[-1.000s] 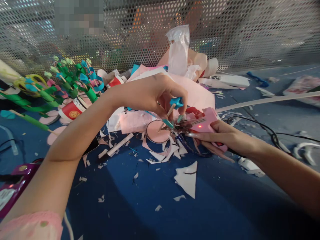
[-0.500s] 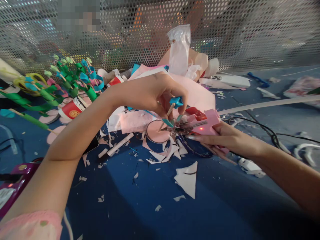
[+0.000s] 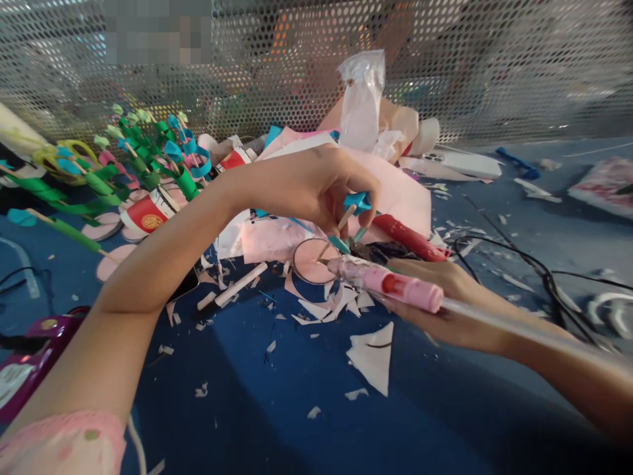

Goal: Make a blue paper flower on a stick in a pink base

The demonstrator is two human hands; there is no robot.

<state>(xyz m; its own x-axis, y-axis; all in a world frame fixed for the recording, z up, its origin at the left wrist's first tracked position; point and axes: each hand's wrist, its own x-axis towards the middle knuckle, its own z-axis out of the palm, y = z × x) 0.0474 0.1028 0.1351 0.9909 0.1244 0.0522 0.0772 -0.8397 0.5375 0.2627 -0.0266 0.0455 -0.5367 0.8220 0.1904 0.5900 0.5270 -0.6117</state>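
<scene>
My left hand (image 3: 329, 181) pinches a thin wooden stick (image 3: 346, 218) topped by a blue folded-paper star (image 3: 357, 200); teal paper leaves (image 3: 340, 245) show lower on it. The stick leans, its lower end on a round pink disc (image 3: 311, 262) lying on the blue surface. My right hand (image 3: 465, 293) is closed around a pink glue gun (image 3: 400, 287), with a long clear glue stick (image 3: 504, 320) out of its back end. The gun's nozzle end is close by the foot of the stick; whether it touches is unclear.
Finished paper flowers on sticks (image 3: 91, 181) stand at the left, beside a red and white paper cup (image 3: 148, 212). Paper scraps (image 3: 372, 359) litter the blue surface. Black cables (image 3: 541, 277) run at right. A perforated metal panel (image 3: 277, 79) closes off the back.
My right hand has turned the glue gun, bringing its back end towards me and its nozzle to the foot of the stick. My left hand keeps its hold on the stick.
</scene>
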